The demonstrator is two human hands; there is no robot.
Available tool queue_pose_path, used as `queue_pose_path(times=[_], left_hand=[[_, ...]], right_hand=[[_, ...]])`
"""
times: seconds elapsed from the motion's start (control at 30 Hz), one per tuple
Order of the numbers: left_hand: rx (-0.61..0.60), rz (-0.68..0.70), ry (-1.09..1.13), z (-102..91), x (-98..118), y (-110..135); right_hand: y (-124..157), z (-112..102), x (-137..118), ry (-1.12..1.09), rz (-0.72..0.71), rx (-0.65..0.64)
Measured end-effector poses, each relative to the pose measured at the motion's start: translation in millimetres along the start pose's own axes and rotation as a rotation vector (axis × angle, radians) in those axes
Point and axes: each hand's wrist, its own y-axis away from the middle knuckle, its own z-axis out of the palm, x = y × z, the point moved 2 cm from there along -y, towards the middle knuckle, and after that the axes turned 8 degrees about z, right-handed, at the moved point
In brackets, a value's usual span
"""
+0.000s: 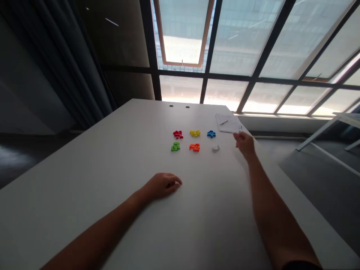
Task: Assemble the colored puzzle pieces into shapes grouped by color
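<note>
My left hand (163, 185) rests on the white table, loosely curled, with a gap between thumb and fingers and nothing seen in it. Farther forward on the right, my right hand (244, 144) is closed above the table beside a stack of paper; whatever its fingers may hold is hidden. Small plastic pieces lie in two rows left of it: red pieces (178, 134), yellow pieces (195, 133) and blue pieces (211, 134) in the far row. Nearer me are green pieces (175, 146), orange pieces (194, 147) and a white piece (215, 148).
On the white paper (229, 127) lies a pen (224, 122), and a small dark-and-light item (240, 128) shows just behind my right hand. Two round cable holes sit near the table's far edge. Windows stand beyond, a dark curtain (64, 56) hangs left, and another table (345, 118) is right.
</note>
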Motion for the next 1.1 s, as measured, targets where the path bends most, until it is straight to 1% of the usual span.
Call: queue_pose_path(times=[0.03,0.1,0.17,0.27,0.33,0.4,0.47,0.53,0.6,0.67,0.7,0.77,0.83,0.9,0.93,0.97,1.07,1.1], left_hand=[[-0.001,-0.002,0.004,0.3,0,0],[-0.003,-0.004,0.008,0.7,-1,1],[-0.006,-0.003,-0.003,0.8,-2,1],[-0.021,0.02,-0.064,0.2,-1,1],[-0.033,0.057,-0.147,-0.8,0,1],[-0.032,0.1,-0.245,-2.2,0,1],[-0.028,0.147,-0.325,-3.7,-2,0],[-0.04,0.203,-0.379,-5.9,-8,-2],[-0.033,0.243,-0.436,-10.9,-21,-6],[0.049,0.209,-0.476,-20.9,-41,-13],[0.113,0.16,-0.478,-27.5,-53,-18],[0.261,0.01,-0.457,-41.9,-79,-28],[0.389,-0.126,-0.42,-54.3,-102,-40],[0.506,-0.21,-0.389,-62.5,-122,-55],[0.542,-0.226,-0.375,-64.4,-131,-64],[0.563,-0.229,-0.365,-65.0,-139,-73],[0.561,-0.194,-0.345,-61.0,-164,-103],[0.553,-0.184,-0.328,-58.8,-172,-113]], right_hand=[[-3,16,24,0.093,0.071,-0.001],[-2,40,60,0.137,0.104,-0.04],[2,54,79,0.151,0.11,-0.045],[4,63,84,0.185,0.072,-0.051],[4,66,84,0.237,0.016,-0.049],[2,66,86,0.274,-0.01,-0.03],[0,65,91,0.267,0.025,0.016],[-1,63,95,0.269,0.075,0.077],[0,64,96,0.349,0.102,0.116],[4,70,93,0.488,0.072,0.081],[7,75,89,0.552,0.03,0.034],[15,87,81,0.62,-0.102,-0.094],[22,97,74,0.601,-0.265,-0.229],[24,104,71,0.533,-0.367,-0.3],[21,105,73,0.494,-0.373,-0.299],[16,105,76,0.459,-0.347,-0.269],[-9,103,88,0.411,-0.201,-0.109],[-18,105,92,0.417,-0.174,-0.074]])
